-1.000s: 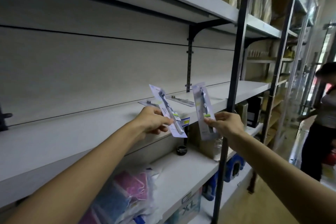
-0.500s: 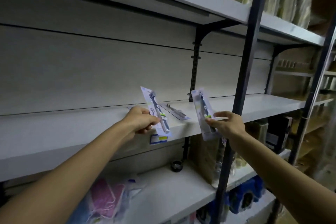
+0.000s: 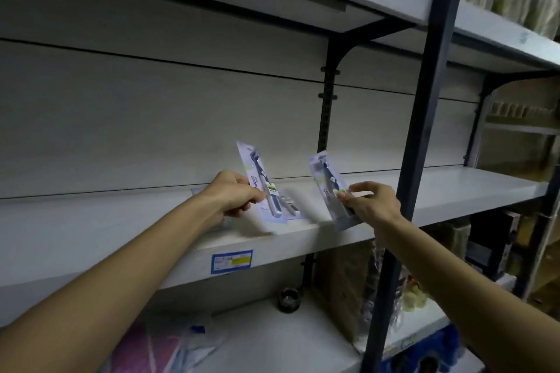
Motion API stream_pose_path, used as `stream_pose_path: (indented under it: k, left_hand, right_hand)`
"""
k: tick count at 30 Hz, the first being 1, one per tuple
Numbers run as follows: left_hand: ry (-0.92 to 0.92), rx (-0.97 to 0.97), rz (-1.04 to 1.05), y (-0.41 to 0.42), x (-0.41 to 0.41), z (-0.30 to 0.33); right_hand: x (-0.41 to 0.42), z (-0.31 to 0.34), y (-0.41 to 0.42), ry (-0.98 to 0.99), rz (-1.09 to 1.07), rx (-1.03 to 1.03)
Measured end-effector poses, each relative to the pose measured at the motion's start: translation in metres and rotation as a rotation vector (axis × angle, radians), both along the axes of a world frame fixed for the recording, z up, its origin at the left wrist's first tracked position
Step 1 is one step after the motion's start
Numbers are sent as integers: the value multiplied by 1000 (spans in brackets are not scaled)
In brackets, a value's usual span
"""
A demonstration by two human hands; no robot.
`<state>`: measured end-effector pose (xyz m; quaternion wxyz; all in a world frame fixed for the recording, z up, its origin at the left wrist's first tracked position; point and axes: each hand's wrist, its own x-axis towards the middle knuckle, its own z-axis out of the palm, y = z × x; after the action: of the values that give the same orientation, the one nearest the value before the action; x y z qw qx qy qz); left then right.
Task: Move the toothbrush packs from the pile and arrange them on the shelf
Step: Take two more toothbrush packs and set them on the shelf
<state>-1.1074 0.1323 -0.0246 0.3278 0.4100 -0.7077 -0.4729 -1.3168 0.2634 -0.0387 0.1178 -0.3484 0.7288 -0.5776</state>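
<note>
Grey-white laminate forms the shelf [image 3: 454, 191] that both of my hands reach over. My left hand [image 3: 230, 195] has its fingers curled, pinching a toothbrush pack [image 3: 261, 183] near its lower half; the pack stands tilted, top leaning left, its lower end just above the shelf surface. My right hand [image 3: 371, 203] pinches a second toothbrush pack [image 3: 328, 188] between thumb and fingertips at its lower right edge; this pack is also tilted, and its bottom corner hangs in front of the shelf's front lip. The two packs are apart, with bare shelf between them. Just behind and right of the left-hand pack, a third pack [image 3: 291, 206] lies flat on the shelf, partly hidden. Something flat shows at the left hand's far side, but I cannot tell what it is. Below the left hand, a blue price label [image 3: 231, 261] sits on the shelf edge. A dark upright post [image 3: 424, 130] stands immediately right of the right hand.
</note>
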Motion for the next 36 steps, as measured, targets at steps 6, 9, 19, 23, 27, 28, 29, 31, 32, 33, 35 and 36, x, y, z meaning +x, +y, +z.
stream_pose_path:
  k: [6, 9, 19, 23, 27, 28, 29, 31, 32, 33, 35, 36]
  left_hand:
    - [6, -26, 26, -29, -16, 5]
    - [-2, -38, 76, -41, -8, 6]
    - [8, -31, 308, -45, 52, 1]
    - [5, -36, 400, -41, 81, -6]
    - [-29, -6, 416, -38, 109, -20]
    - [-34, -3, 420, -39, 115, -22]
    - [-37, -3, 423, -41, 121, -22]
    - [-42, -6, 411, -45, 132, -22]
    - [-45, -7, 397, -47, 137, -21]
    - [-49, -9, 381, -49, 141, -20]
    - [-55, -13, 354, -53, 149, -17]
    - [-56, -14, 341, -55, 153, -16]
  right_hand:
    - [-21, 12, -47, -4, 17, -67]
    - [-14, 12, -75, -5, 61, -107]
    - [37, 6, -131, -46, 282, -82]
    - [67, 3, -141, -46, 356, -94]
    - [102, -4, -146, -17, 412, -65]
    - [110, -5, -147, -10, 421, -66]
    - [118, -6, -148, -2, 428, -65]
    - [133, -8, -150, 20, 429, -59]
    - [140, -8, -152, 30, 422, -57]
    - [146, -8, -154, 38, 413, -57]
    - [157, -8, -159, 77, 386, -40]
    - [162, -8, -160, 113, 368, -24]
